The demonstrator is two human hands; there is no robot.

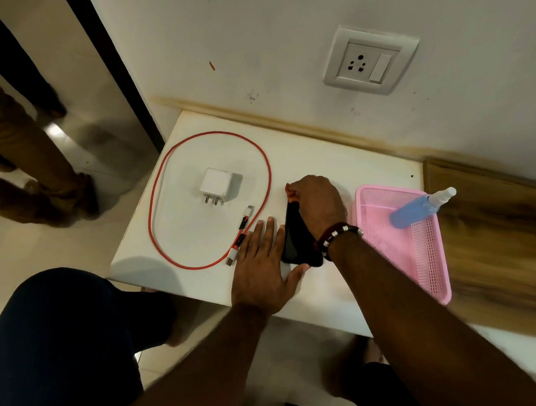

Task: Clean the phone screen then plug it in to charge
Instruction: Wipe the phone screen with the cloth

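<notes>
A black phone [294, 235] lies screen up on the white table [320, 157]. My left hand [263, 264] rests flat beside its left edge, fingers straight, thumb at the phone's near corner. My right hand [317, 203] is curled over the phone's far end, gripping an orange cloth [289, 193] that peeks out at the fingers. A red charging cable [208, 134] lies in a loop on the left of the table, both plugs near my left fingertips. A white charger adapter [215, 185] sits inside the loop. A wall socket [368, 60] is above the table.
A pink mesh basket [416, 257] stands at the right of the table with a blue spray bottle [417, 210] leaning in it. A wooden surface [492, 223] lies further right. Another person's legs [28, 158] stand on the floor at the left.
</notes>
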